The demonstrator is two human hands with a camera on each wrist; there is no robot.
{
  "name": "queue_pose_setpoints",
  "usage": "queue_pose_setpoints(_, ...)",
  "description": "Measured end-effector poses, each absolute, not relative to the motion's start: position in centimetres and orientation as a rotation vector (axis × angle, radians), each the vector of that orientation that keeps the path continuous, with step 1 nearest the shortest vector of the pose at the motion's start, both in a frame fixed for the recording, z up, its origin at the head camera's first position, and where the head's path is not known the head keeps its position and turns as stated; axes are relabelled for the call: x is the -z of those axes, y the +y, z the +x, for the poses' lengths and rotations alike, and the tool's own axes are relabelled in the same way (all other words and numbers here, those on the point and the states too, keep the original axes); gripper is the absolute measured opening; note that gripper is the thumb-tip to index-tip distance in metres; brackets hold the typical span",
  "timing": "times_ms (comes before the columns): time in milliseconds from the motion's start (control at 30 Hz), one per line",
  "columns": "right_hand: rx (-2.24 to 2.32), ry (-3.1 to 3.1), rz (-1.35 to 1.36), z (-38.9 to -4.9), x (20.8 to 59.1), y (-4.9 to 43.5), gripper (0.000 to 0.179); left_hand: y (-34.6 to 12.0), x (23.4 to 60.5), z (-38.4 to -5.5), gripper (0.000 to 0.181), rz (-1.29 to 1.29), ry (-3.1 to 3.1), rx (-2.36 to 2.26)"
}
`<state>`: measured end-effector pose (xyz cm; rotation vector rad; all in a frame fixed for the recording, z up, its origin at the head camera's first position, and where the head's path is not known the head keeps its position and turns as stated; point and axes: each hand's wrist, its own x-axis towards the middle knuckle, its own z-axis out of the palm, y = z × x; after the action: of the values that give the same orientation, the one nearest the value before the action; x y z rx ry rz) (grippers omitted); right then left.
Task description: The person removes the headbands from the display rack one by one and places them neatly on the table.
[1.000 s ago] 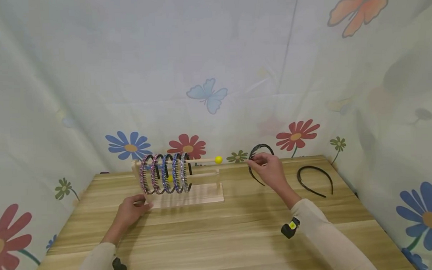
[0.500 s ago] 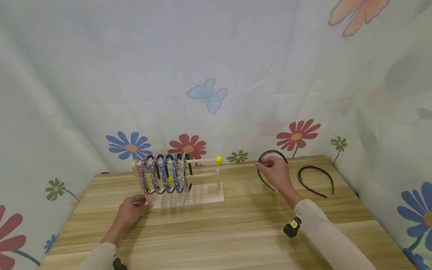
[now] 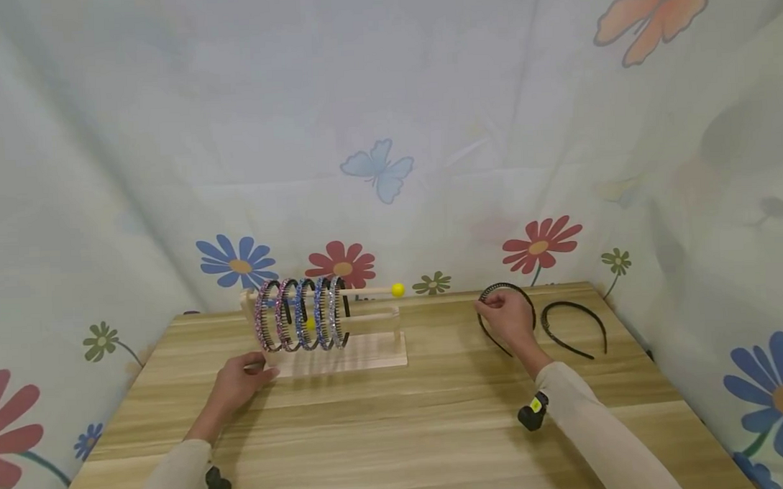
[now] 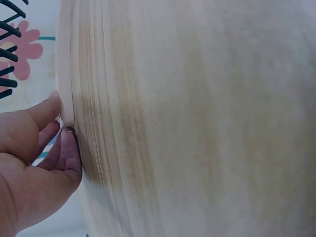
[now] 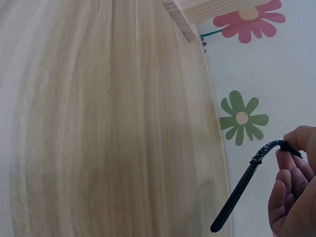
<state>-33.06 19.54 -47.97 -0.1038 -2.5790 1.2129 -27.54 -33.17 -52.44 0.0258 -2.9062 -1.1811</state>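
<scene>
A wooden headband rack (image 3: pixel 372 354) stands on the table with several glittery headbands (image 3: pixel 334 325), pink through blue to silver, hung side by side on its bars. My left hand (image 3: pixel 237 384) pinches the near left corner of the rack's base; the left wrist view has the thumb on the base's edge (image 4: pixel 66 79) and curled fingers beside it. Right of the rack, my right hand (image 3: pixel 509 317) pinches a black toothed headband (image 5: pixel 240 193) between thumb and fingers, its free end pointing down. A second black headband (image 3: pixel 570 304) lies on the table to the right.
Yellow balls cap the rack's bars, one (image 3: pixel 398 290) sticking out to the right. The wood-grain table (image 3: pixel 398 431) ends at a flowered curtain (image 3: pixel 442 221) behind and at both sides.
My right hand has moved right and slightly down with the black headband, towards the one lying on the table. The left hand has stayed at the rack's corner.
</scene>
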Motion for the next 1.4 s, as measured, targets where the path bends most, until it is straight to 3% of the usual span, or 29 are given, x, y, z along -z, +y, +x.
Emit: queue_pose_setpoints(1400,-1.244,-2.697,-0.235,-34.7,50.4,19.8,0.029,-33.2,52.5,-27.6,0.051,0.040,-2.898,1.190)
